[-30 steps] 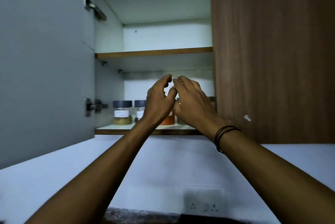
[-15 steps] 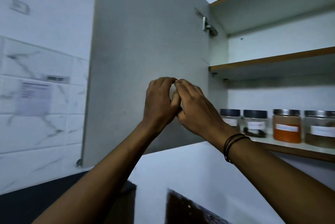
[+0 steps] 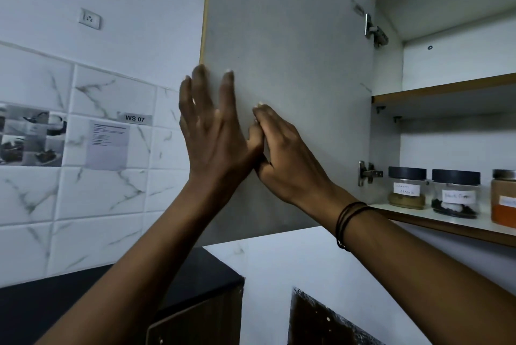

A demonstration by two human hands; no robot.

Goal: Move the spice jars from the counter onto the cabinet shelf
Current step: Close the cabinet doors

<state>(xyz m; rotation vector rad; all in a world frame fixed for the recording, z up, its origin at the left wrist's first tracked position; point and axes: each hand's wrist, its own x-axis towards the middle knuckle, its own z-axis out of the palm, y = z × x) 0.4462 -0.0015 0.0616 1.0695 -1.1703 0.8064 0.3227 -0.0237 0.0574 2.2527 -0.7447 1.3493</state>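
Three spice jars stand in a row on the lower cabinet shelf (image 3: 435,223) at the right: a dark-lidded jar of greenish powder (image 3: 407,191), a dark-lidded jar of black spice (image 3: 455,193), and a metal-lidded jar of orange powder (image 3: 504,199), cut off by the frame edge. My left hand (image 3: 213,132) is spread flat, fingers apart, against the inner face of the open grey cabinet door (image 3: 287,70). My right hand (image 3: 287,157) lies beside it, fingers loosely curled, thumb meeting the left thumb. Neither hand holds anything.
An upper shelf (image 3: 444,90) in the cabinet is bare. Door hinges (image 3: 374,30) sit along the cabinet edge. A tiled wall with a "WS 07" label (image 3: 135,118), a paper sheet and a socket (image 3: 90,19) is at the left. A black counter (image 3: 55,308) lies below.
My view has swung left from the shelf to the open door. Both hands came off the jars, and my left hand has opened flat against the door.
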